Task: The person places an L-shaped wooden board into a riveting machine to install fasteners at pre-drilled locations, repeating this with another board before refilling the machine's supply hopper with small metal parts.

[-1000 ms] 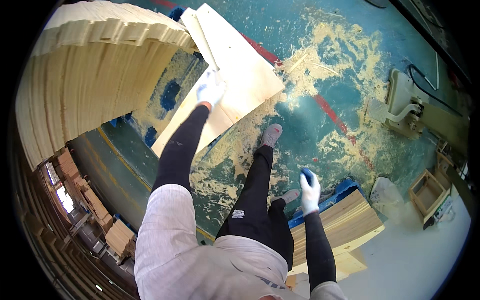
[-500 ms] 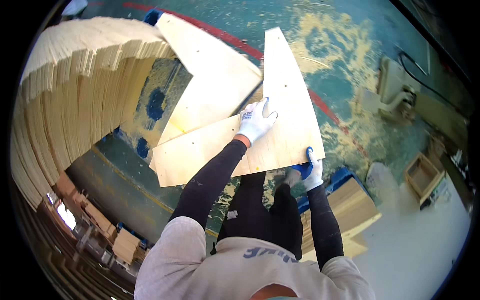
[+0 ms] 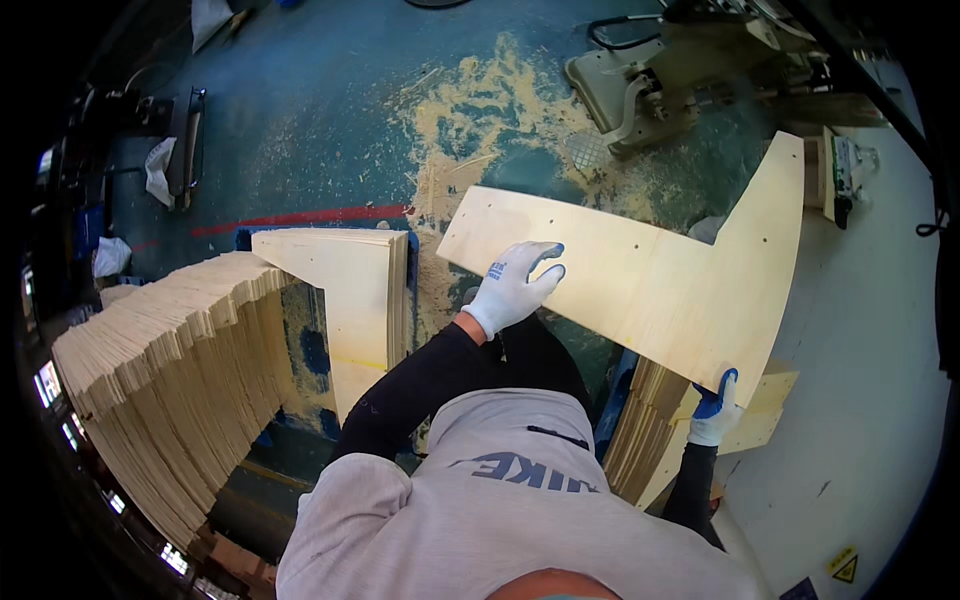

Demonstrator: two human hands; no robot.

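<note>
An L-shaped pale plywood panel [image 3: 635, 280] with small holes spans the space before my body. My white-gloved left hand [image 3: 515, 285] lies over its near edge, fingers slightly bent and apart on the top face. My right hand [image 3: 716, 410], in a white glove with blue grip, grasps the lower right corner, thumb side showing. Beneath and beside that corner stands another stack of cut panels [image 3: 645, 440], partly hidden by the panel and my arm. Left of my left hand, similar panels [image 3: 355, 285] lie piled on a blue support.
A long, tight row of plywood pieces [image 3: 170, 420] fills the lower left. A grey machine [image 3: 630, 95] stands at the upper right, beside sawdust [image 3: 470, 110] on the green floor [image 3: 300, 130]. A pale wall or surface [image 3: 860, 380] runs along the right.
My right hand has taken hold of the top panel, which came away from the left pile and swung rightward over the right stack. My left hand moved with it. The view has turned.
</note>
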